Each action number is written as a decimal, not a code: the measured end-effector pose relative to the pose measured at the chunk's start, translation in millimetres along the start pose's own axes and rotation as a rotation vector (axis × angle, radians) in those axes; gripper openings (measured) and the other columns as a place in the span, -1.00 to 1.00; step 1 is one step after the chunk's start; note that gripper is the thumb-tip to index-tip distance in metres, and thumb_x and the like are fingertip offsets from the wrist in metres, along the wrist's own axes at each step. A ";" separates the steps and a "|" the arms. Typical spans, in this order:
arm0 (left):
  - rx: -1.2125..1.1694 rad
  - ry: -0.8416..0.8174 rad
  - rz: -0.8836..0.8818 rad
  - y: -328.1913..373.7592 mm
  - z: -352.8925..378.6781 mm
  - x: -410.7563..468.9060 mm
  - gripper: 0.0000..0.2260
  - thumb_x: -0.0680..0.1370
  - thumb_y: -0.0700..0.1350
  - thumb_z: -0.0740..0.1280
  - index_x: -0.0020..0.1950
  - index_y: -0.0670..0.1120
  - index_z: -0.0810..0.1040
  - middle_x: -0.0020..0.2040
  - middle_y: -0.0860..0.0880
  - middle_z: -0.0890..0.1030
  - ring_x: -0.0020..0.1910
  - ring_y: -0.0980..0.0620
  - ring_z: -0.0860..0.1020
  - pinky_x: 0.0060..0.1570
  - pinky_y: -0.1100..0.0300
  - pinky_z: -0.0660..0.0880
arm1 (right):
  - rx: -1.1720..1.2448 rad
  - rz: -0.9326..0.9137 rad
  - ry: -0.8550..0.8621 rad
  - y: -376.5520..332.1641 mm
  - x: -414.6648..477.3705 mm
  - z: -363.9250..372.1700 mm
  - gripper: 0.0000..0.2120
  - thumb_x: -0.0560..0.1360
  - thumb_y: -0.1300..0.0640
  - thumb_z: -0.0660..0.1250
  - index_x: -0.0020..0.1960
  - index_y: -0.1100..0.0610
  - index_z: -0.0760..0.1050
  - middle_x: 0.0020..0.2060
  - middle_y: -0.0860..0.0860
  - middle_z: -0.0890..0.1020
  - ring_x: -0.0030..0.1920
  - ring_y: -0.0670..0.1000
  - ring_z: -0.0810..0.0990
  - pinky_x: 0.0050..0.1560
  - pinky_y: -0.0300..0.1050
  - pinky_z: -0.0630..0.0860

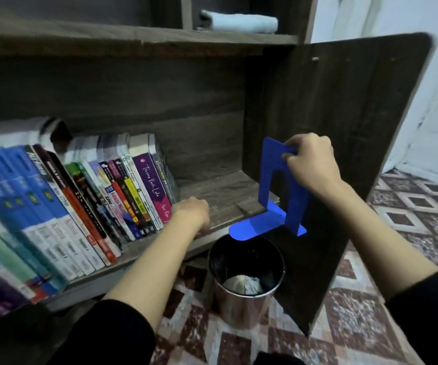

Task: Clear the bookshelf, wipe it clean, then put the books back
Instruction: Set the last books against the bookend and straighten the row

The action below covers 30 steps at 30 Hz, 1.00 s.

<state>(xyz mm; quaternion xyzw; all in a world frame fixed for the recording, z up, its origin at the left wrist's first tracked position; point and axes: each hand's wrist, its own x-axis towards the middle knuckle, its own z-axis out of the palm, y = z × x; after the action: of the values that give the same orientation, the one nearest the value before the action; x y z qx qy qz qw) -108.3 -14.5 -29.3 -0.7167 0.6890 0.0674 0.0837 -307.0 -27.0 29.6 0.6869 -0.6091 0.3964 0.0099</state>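
The books (86, 201) stand in a row on the left part of the bookshelf (228, 191), spines facing you and all leaning to the left. The last one on the right is a purple book (152, 185) with a darker one behind it. To the right of them the shelf board is bare.

Your left hand (190, 212) rests on that board just beside the purple book, near the front edge. Its fingers are hidden behind the knuckles, so you cannot tell whether they are curled or flat.

Your right hand (308, 164) pinches the top corner of a blue bookend (269, 164) and holds it upright at the right end of the shelf, close to the dark side panel (344, 114). The bookend's flat foot juts out past the front edge of the board; whether it touches the board is unclear.

Right below that foot a shiny metal bin (241, 304) stands on the patterned floor (410, 219), with a dark liner and something pale at the bottom. A folded light-blue towel (241, 22) lies on the shelf above. Black sleeves (112, 333) are pushed up on both of your arms.
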 end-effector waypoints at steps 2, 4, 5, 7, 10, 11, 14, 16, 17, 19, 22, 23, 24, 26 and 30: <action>-0.028 -0.003 -0.023 -5.4 -1.7 17.4 -0.71 0.54 -0.13 0.29 0.24 -0.18 0.48 0.28 -0.16 0.47 0.22 -0.14 0.51 0.06 0.07 0.46 | 0.004 -0.005 -0.008 -5.3 21.4 19.5 -0.74 0.49 0.30 0.28 0.16 0.22 0.57 0.03 0.22 0.61 0.06 0.22 0.57 0.02 0.04 0.52; -0.050 -0.001 -0.050 -9.5 -1.9 35.2 -0.67 0.53 -0.13 0.31 0.28 -0.18 0.46 0.30 -0.17 0.45 0.24 -0.14 0.49 0.09 0.07 0.46 | 0.014 -0.011 -0.009 -8.9 41.2 40.6 -0.73 0.48 0.29 0.27 0.16 0.21 0.57 0.03 0.22 0.61 0.07 0.24 0.57 0.05 0.10 0.54; -0.058 -0.004 -0.059 -11.2 -1.3 42.5 -0.65 0.53 -0.12 0.32 0.29 -0.17 0.45 0.31 -0.17 0.44 0.24 -0.14 0.49 0.10 0.07 0.45 | 0.018 -0.011 -0.009 -10.2 49.2 51.0 -0.74 0.48 0.28 0.27 0.15 0.20 0.57 0.03 0.22 0.61 0.06 0.24 0.57 0.05 0.12 0.54; -0.072 0.003 -0.072 -12.9 1.6 58.6 -0.66 0.52 -0.14 0.32 0.28 -0.18 0.45 0.30 -0.17 0.45 0.24 -0.15 0.49 0.11 0.06 0.46 | 0.022 -0.019 -0.013 -13.5 63.1 73.3 -0.77 0.49 0.29 0.27 0.12 0.22 0.56 -0.01 0.20 0.60 0.03 0.22 0.57 0.00 0.07 0.54; -0.091 0.031 -0.077 -11.7 5.8 77.7 -0.71 0.53 -0.19 0.28 0.25 -0.18 0.49 0.26 -0.17 0.49 0.21 -0.15 0.51 0.08 0.06 0.47 | 0.020 -0.042 -0.031 -18.1 79.5 104.9 -0.81 0.50 0.32 0.25 0.08 0.24 0.55 -0.10 0.12 0.56 -0.07 0.14 0.58 -0.13 -0.02 0.52; -0.095 0.042 -0.074 -10.4 6.7 82.0 -0.71 0.53 -0.19 0.28 0.25 -0.18 0.49 0.25 -0.17 0.50 0.21 -0.16 0.51 0.08 0.06 0.47 | 0.016 -0.044 -0.040 -19.5 83.3 113.2 -0.81 0.50 0.33 0.25 0.08 0.25 0.54 -0.11 0.11 0.55 -0.09 0.13 0.56 -0.17 -0.04 0.49; -0.099 0.061 -0.068 -7.7 9.1 97.5 -0.69 0.55 -0.20 0.24 0.29 -0.19 0.45 0.27 -0.17 0.47 0.24 -0.18 0.48 0.11 0.05 0.46 | -0.002 -0.052 -0.056 -23.5 96.0 135.4 -0.77 0.48 0.34 0.21 0.09 0.26 0.54 -0.13 0.13 0.52 -0.10 0.14 0.53 -0.21 -0.08 0.38; -0.098 0.058 -0.084 -7.5 8.3 103.5 -0.68 0.56 -0.21 0.23 0.31 -0.20 0.42 0.29 -0.17 0.44 0.28 -0.19 0.45 0.14 0.03 0.45 | -0.004 -0.056 -0.064 -25.9 99.7 144.5 -0.76 0.48 0.35 0.21 0.10 0.26 0.54 -0.14 0.11 0.50 -0.12 0.12 0.51 -0.22 -0.09 0.36; -0.094 0.055 -0.093 -8.4 8.0 107.7 -0.68 0.56 -0.21 0.23 0.32 -0.20 0.42 0.30 -0.18 0.43 0.29 -0.19 0.44 0.15 0.03 0.44 | -0.004 -0.056 -0.072 -26.7 102.3 150.3 -0.76 0.48 0.35 0.21 0.09 0.25 0.54 -0.14 0.11 0.50 -0.13 0.12 0.51 -0.23 -0.10 0.35; -0.096 0.044 -0.102 -10.7 9.5 112.1 -0.68 0.57 -0.20 0.22 0.33 -0.20 0.41 0.31 -0.18 0.43 0.29 -0.20 0.44 0.15 0.04 0.44 | 0.008 -0.058 -0.083 -28.2 103.2 159.0 -0.78 0.47 0.35 0.22 0.07 0.26 0.54 -0.11 0.14 0.55 -0.11 0.15 0.54 -0.23 -0.07 0.42; -0.111 0.030 -0.113 -14.1 10.2 114.3 -0.68 0.57 -0.19 0.24 0.32 -0.20 0.41 0.31 -0.18 0.43 0.29 -0.19 0.44 0.14 0.04 0.44 | 0.042 -0.059 -0.107 -29.7 103.5 167.9 -0.81 0.46 0.36 0.22 0.03 0.27 0.54 -0.14 0.14 0.56 -0.11 0.17 0.58 -0.18 0.04 0.56; -0.115 0.028 -0.119 -14.5 10.2 114.5 -0.67 0.57 -0.18 0.24 0.33 -0.20 0.41 0.32 -0.18 0.42 0.29 -0.19 0.44 0.14 0.04 0.44 | 0.044 -0.062 -0.113 -30.0 103.9 169.5 -0.82 0.46 0.36 0.23 0.02 0.27 0.54 -0.16 0.13 0.55 -0.12 0.17 0.58 -0.18 0.04 0.56; -0.120 0.025 -0.129 -15.2 10.1 113.7 -0.66 0.57 -0.17 0.24 0.34 -0.20 0.40 0.33 -0.18 0.41 0.30 -0.19 0.43 0.15 0.04 0.44 | 0.048 -0.068 -0.117 -31.1 104.1 171.4 -0.82 0.46 0.35 0.23 0.01 0.27 0.55 -0.16 0.13 0.55 -0.11 0.18 0.57 -0.18 0.03 0.55; -0.130 0.024 -0.140 -14.6 9.6 111.3 -0.65 0.58 -0.15 0.25 0.35 -0.20 0.39 0.33 -0.18 0.41 0.30 -0.20 0.43 0.15 0.04 0.43 | 0.059 -0.085 -0.112 -31.7 103.7 174.3 -0.83 0.46 0.34 0.24 0.00 0.27 0.55 -0.15 0.14 0.57 -0.10 0.19 0.58 -0.15 0.03 0.56; -0.174 0.045 -0.161 -16.0 12.0 102.7 -0.68 0.57 -0.16 0.26 0.31 -0.20 0.42 0.28 -0.19 0.44 0.25 -0.19 0.47 0.11 0.04 0.45 | 0.103 -0.088 -0.106 -34.8 97.7 182.8 -0.84 0.50 0.27 0.25 0.04 0.23 0.56 -0.07 0.18 0.61 -0.05 0.21 0.60 -0.07 0.16 0.59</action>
<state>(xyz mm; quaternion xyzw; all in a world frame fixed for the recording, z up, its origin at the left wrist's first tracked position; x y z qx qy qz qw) -87.8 -111.7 -62.4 -0.7757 0.6224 0.1036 0.0108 -185.7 -189.8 -25.0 0.7327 -0.5567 0.3894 -0.0403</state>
